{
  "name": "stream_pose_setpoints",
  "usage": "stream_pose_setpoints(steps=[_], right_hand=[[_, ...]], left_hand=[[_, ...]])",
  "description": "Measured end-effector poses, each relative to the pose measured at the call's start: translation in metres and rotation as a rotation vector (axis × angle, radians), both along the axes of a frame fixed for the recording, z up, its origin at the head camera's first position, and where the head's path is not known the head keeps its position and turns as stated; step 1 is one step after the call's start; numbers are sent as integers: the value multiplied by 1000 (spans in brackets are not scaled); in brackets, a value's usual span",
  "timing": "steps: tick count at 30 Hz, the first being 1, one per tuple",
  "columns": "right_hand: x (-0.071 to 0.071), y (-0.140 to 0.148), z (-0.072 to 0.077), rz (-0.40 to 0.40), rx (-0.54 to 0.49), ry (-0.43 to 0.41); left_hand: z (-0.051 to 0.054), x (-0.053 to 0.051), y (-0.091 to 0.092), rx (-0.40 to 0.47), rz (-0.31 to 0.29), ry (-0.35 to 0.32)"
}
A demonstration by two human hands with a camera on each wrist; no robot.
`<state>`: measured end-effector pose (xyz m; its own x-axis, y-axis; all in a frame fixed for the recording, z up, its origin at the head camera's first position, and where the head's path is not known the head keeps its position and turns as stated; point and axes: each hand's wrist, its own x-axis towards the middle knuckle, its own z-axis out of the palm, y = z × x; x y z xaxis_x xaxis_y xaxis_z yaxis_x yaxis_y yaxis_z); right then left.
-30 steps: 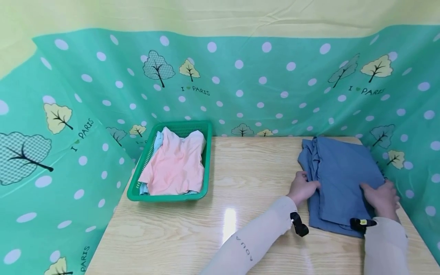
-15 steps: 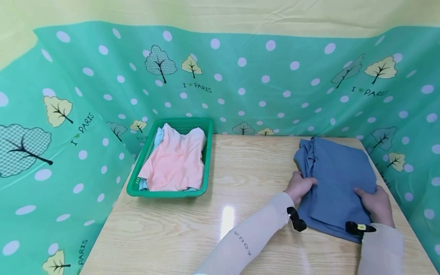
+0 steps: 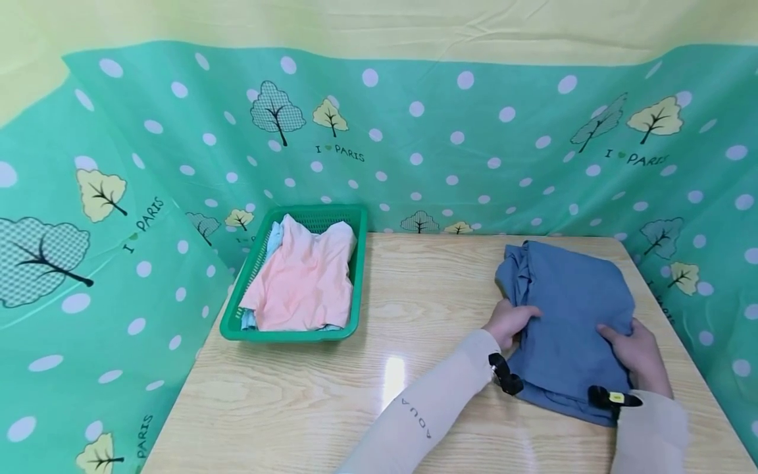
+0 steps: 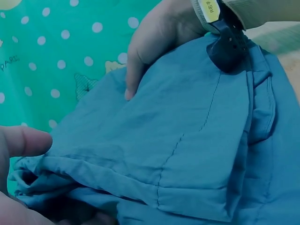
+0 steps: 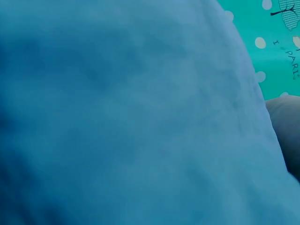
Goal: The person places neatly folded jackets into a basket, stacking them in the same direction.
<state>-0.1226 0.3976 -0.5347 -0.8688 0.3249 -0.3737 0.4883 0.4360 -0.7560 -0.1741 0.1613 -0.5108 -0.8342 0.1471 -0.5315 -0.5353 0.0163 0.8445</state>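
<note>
A folded blue garment [image 3: 574, 309], stitched along its seams, lies at the right of the table; its exact kind cannot be told. At its left edge my left hand [image 3: 510, 322] grips the layers, thumb on top and fingers underneath. My right hand [image 3: 638, 349] holds the opposite edge, its thumb over the cloth and the other fingers hidden below. In the left wrist view the garment [image 4: 187, 131] shows a stitched hem, with the left thumb [image 4: 30, 140] beside the folded edge. Blue cloth [image 5: 140, 117] fills most of the right wrist view, blurred.
A green plastic basket [image 3: 359, 289] stands at the back left of the wooden table [image 3: 426, 296]. Inside it lie a pink garment [image 3: 304, 283] and some light blue cloth [image 3: 274, 238]. A dotted green curtain [image 3: 450, 151] surrounds the table's back and sides.
Both hands have shifted the blue garment left and slightly toward me, away from the right curtain. My right hand has closed in on its right edge. The basket stays in place.
</note>
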Motion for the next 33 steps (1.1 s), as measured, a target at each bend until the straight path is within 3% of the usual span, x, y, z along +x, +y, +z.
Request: stream_pose_setpoints(steps=[5, 11, 16, 22, 33], right_hand=[[1, -7, -2, 4, 15, 42], [4, -19, -2, 7, -1, 76], [7, -32, 0, -42, -27, 115], [7, -47, 5, -97, -54, 166], [5, -69, 12, -80, -54, 247]], left_hand=[[-2, 3, -1, -32, -38, 28], [-5, 2, -6, -38, -15, 38], [-7, 4, -12, -13, -34, 9], [-9, 2, -21, 35, -62, 38], [-9, -7, -44, 150, -35, 64]])
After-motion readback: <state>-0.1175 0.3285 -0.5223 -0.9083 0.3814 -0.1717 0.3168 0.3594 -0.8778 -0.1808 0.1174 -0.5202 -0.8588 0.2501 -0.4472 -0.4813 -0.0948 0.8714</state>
